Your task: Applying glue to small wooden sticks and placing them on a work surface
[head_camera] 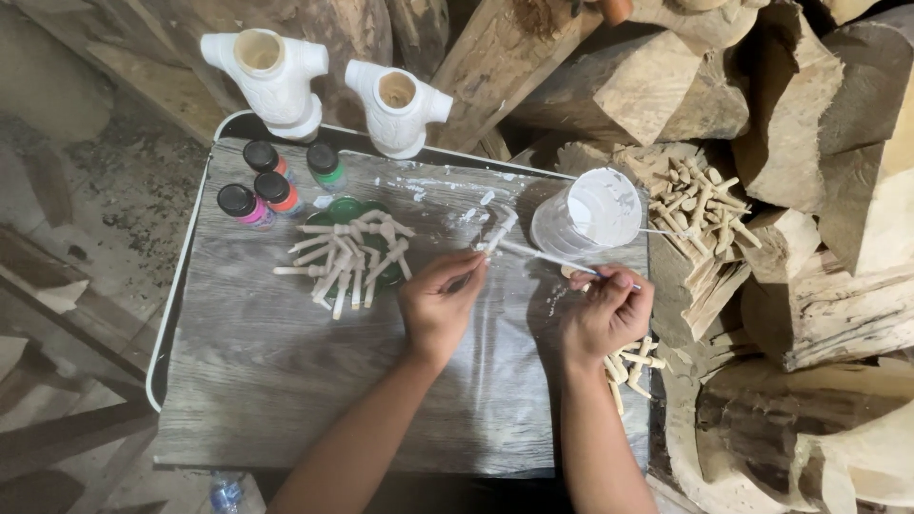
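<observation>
room: workshop corner. Split logs and rough wood blocks (666, 90) stacked along the top and right. Dusty floor (105, 181) on the left.
surface: grey wood-grain tray table (286, 381) with a pale rim, covered in clear plastic film, white paint smears near its top edge.
white figures: two white-painted carved torsos (271, 76), (398, 107), hollow necks up, standing at the table's far edge.
paint cup: clear plastic cup (595, 214) with white paint, tipped so its mouth faces the camera, at the table's right edge.
raw pegs: heap of unpainted wooden pegs (700, 205) on a log right of the cup. A smaller bunch (630, 366) lies under the right wrist.
coated pegs: pale pegs fanned on a green lid (347, 262), centre-left, well apart from the hands.
bottles: four small black-capped paint bottles (271, 181), pink, red, orange, green, upright at top left.
left hand: left hand (440, 303), fingertips pinched on the low end of a small wooden peg (495, 233).
peg axis: long axis diagonal, head end pointing up-right toward the cup. Sits just above table centre, off the surface.
right hand: right hand (609, 306), fingers clenched on the brush handle.
brush: thin brush (547, 257), nearly horizontal, tip pointing left, touching the peg near its middle.
</observation>
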